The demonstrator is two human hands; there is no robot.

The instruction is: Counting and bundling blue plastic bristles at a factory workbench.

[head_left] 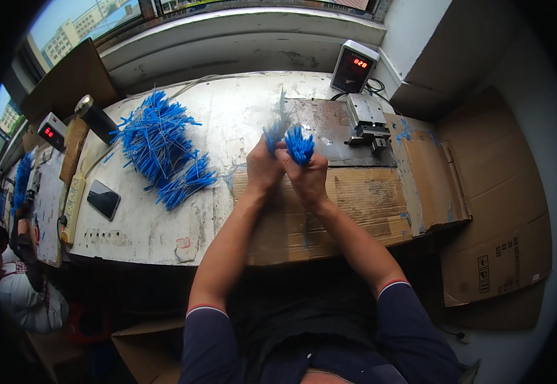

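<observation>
My right hand (308,178) is closed around a tight bundle of blue thin strips (300,144), its ends fanning out above the fist. My left hand (262,166) sits right beside it, fingers closed on a few blue strips (272,136) that look blurred. Both hands hover over a flattened brown cardboard sheet (355,198) on the worn white table (227,115). A big loose pile of the same blue strips (163,150) lies on the table to the left of my hands.
A small metal device (368,118) with a red-digit display box (354,66) stands behind my hands. A dark phone (104,199), a black cylinder (96,116) and another display box (52,131) lie at the left. Cardboard boxes (496,211) stand right. Another person (16,281) sits far left.
</observation>
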